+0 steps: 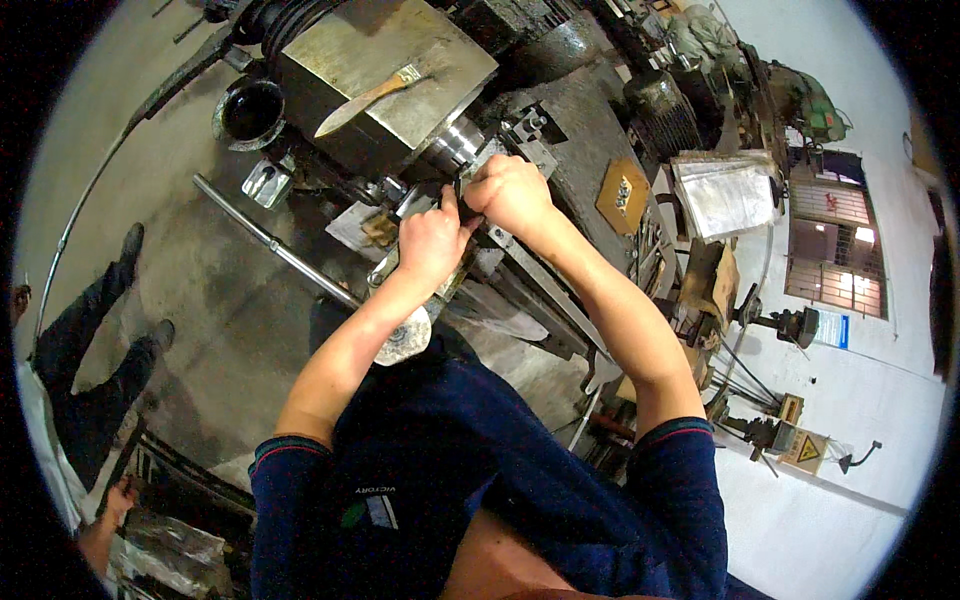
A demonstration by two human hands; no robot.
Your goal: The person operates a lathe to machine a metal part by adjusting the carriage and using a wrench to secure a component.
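Observation:
Both hands are close together at the front of a greasy lathe-like machine, just below its shiny round spindle nose [457, 146]. My right hand [512, 196] is closed in a fist, its fingers curled around something hidden from view. Beside it, my left hand [430, 243] points its index finger up against a small dark part, with the other fingers curled in. What the left fingers grip, if anything, cannot be made out. Above the hands is the metal headstock box [425, 50], and a paint brush [365, 103] with a wooden handle lies on it.
A long metal bar [275, 243] juts out at the left. A white round-ended piece [405, 338] is below my left forearm. At the right are a brown tray of small parts [624, 197] and stacked papers [725, 195]. Another person's legs [95, 350] show at far left.

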